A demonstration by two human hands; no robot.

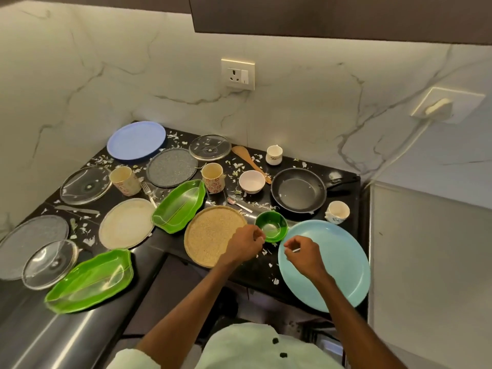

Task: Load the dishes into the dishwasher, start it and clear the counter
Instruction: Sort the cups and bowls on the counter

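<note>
A black corner counter [346, 182] is covered with dishes and white scraps. My left hand [246, 242] hovers over the edge of a tan round plate [210, 235], fingers curled beside a small green bowl [271, 226]; a scrap may be pinched, but I cannot tell. My right hand [303, 253] lies over the left rim of a large light blue plate [335, 265] and pinches a small white scrap. A black frying pan [298, 191] and a white bowl [251, 181] stand behind the green bowl.
Two green leaf-shaped trays [178, 206] [90, 282], several glass lids [85, 185], grey plates [171, 167], a blue plate [135, 141], a cream plate [126, 223], mugs [213, 177], white cups [274, 155], a wooden spatula [243, 155], fork, spoon and knife fill the counter. The marble wall carries sockets [237, 74].
</note>
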